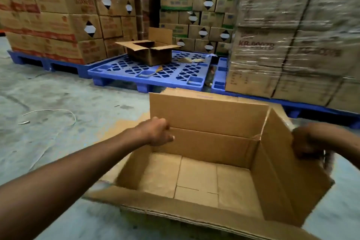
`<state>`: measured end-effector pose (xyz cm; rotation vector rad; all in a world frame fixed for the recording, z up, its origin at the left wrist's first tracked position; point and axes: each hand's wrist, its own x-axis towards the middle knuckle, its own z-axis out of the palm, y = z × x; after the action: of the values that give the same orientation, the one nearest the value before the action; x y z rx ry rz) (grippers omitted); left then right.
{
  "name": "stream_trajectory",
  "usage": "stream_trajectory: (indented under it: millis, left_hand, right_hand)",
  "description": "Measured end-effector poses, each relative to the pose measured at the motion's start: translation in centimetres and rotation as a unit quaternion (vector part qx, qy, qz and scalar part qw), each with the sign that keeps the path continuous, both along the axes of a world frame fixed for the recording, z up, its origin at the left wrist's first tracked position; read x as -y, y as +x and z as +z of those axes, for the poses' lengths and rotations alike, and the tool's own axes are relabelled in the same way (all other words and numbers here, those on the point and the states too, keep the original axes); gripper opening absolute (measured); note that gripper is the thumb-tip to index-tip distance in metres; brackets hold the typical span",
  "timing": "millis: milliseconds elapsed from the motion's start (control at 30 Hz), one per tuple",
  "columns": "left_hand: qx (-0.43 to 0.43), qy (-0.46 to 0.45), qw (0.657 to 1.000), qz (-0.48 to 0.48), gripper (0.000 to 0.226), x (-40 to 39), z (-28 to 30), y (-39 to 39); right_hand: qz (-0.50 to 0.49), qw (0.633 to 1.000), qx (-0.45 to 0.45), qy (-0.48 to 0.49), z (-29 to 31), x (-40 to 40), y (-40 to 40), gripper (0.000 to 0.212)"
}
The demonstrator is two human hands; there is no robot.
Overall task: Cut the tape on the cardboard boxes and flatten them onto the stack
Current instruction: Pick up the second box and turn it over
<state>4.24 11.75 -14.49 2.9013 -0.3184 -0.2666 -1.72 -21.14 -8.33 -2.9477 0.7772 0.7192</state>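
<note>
An open, empty brown cardboard box (196,173) is held up in front of me, its top flaps spread out. My left hand (157,132) grips the box's far left corner where the far flap stands upright. At the right, my right hand (309,142) clasps the box's right flap from outside; it is blurred and something dark may be in it, I cannot tell what. A second open cardboard box (150,52) sits on a blue plastic pallet (148,76) farther ahead.
Tall stacks of sealed cartons on blue pallets rise at the back left (52,17) and behind (196,6). A shrink-wrapped carton stack (292,31) stands at the right. Tape scraps (187,60) lie on the pallet. A string (50,112) lies on the grey concrete floor.
</note>
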Motion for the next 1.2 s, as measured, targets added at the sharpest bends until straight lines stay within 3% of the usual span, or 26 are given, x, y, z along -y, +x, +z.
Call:
stream_trajectory:
  millis: [100, 167, 233, 333, 467, 633, 800, 967, 1033, 1100, 1200]
  left_hand:
    - [0.045, 0.122, 0.988, 0.082, 0.059, -0.5, -3.3, 1.2]
    - [0.038, 0.127, 0.981, 0.142, 0.071, -0.8, -5.5, 1.9]
    - [-0.042, 0.036, 0.982, 0.179, 0.089, -0.1, -7.4, 2.1]
    - [-0.165, -0.142, 0.944, 0.247, 0.097, 2.6, -9.3, 0.6]
    - [-0.042, -0.118, 0.964, 0.233, 0.084, 4.0, -8.1, 0.0]
    - [0.116, -0.048, 0.987, 0.100, 0.008, 9.7, -1.1, -0.4]
    - [0.243, 0.035, 0.966, 0.078, 0.024, 11.2, 5.2, 0.3]
    - [0.372, -0.069, 0.919, 0.110, 0.024, 8.4, 13.0, 0.6]
    - [0.408, -0.117, 0.897, 0.122, 0.025, 8.1, 13.1, 0.2]
    - [0.426, -0.165, 0.881, 0.123, 0.020, 7.3, 11.3, 0.2]
    - [0.341, -0.216, 0.908, 0.115, 0.017, 5.9, 6.0, 0.6]
  right_hand:
    - [-0.053, 0.996, 0.068, 0.016, -2.8, 4.5, -3.6, 0.021]
    - [-0.056, 0.996, 0.074, -0.008, -4.1, 6.2, -5.7, 0.033]
    - [-0.060, 0.996, 0.054, -0.023, -5.7, 7.6, -6.9, 0.035]
    - [-0.032, 0.997, 0.064, -0.034, -8.4, 8.8, -6.7, 0.034]
    - [-0.019, 0.991, 0.119, -0.055, -9.2, 9.7, -6.0, 0.030]
    - [-0.056, 0.988, 0.142, 0.015, -2.9, 10.3, -6.2, 0.025]
    - [-0.025, 0.985, 0.171, -0.002, 4.5, 7.5, -7.5, 0.025]
    - [0.011, 0.934, 0.356, 0.017, 9.3, 7.4, -8.2, 0.014]
    - [0.008, 0.904, 0.427, 0.031, 8.1, 7.4, -7.8, 0.005]
    - [-0.009, 0.879, 0.473, 0.057, 5.1, 7.8, -6.6, 0.015]
    - [-0.025, 0.883, 0.458, 0.100, -1.5, 8.5, -5.3, 0.027]
